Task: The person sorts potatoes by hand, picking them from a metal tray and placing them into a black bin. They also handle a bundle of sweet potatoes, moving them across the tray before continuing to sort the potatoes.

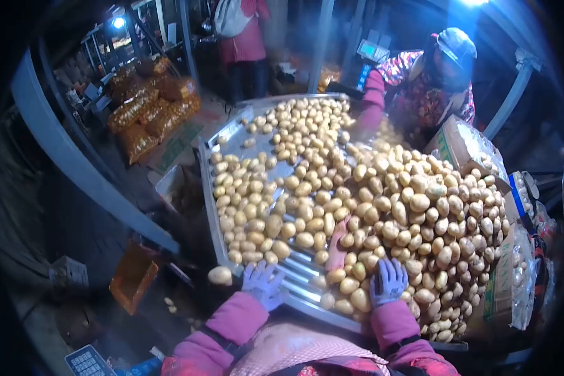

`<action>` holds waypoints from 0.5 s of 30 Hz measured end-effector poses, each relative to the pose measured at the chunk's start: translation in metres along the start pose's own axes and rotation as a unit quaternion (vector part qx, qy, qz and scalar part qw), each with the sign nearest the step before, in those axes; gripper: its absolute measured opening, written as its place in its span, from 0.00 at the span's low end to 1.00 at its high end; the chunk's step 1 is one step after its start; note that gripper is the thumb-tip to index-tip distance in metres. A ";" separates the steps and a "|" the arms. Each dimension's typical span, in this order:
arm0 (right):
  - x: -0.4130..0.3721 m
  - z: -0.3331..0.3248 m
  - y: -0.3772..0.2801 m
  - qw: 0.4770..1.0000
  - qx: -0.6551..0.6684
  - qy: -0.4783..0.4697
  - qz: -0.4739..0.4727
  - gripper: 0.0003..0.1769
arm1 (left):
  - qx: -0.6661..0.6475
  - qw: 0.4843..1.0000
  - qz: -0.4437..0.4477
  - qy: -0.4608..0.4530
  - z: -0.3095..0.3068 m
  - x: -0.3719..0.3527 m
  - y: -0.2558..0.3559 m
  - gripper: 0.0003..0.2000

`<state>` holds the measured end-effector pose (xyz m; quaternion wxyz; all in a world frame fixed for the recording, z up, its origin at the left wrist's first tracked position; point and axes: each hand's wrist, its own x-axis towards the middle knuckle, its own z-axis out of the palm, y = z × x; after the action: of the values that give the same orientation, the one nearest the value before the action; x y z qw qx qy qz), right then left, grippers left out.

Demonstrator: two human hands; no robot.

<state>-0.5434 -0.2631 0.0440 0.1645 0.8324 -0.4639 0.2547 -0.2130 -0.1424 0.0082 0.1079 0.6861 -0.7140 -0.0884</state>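
Note:
Many pale yellow potatoes (420, 213) are heaped on the right of a metal sorting table (297, 244) with slats at its near side. My left hand (263, 286), in a light purple glove, lies at the near left edge with its fingers spread and holds nothing. Just beyond its fingertips are several potatoes, and one larger potato (220, 276) sits at the table's corner. My right hand (389, 283), gloved alike, rests open against the front of the heap, fingers pointing away from me. Between the hands, a pink strip of cloth (338, 245) lies partly under potatoes.
Across the table a co-worker (429, 88) in a flowered jacket reaches a blurred arm over the potatoes. Boxes (514, 276) stand on the right. Filled net sacks (150, 113) are piled at the back left. An orange crate (133, 276) and a keypad device (89, 362) are lower left.

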 end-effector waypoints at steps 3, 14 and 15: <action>-0.007 0.009 0.004 0.999 -0.017 -0.035 0.006 0.31 | 0.006 0.996 0.032 0.081 0.007 -0.005 -0.012 0.29; 0.082 0.031 -0.120 0.940 0.182 -0.189 -0.217 0.30 | 0.006 0.994 -0.075 -0.080 0.005 0.030 -0.019 0.26; 0.091 0.045 -0.131 0.932 0.184 -0.210 -0.233 0.31 | 0.004 0.994 -0.075 -0.077 0.002 0.031 -0.018 0.26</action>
<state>-0.3790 -0.2808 0.0546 -0.0374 0.9671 -0.2264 0.1098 -0.1971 -0.1744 0.0021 0.0430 0.7294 -0.6670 -0.1459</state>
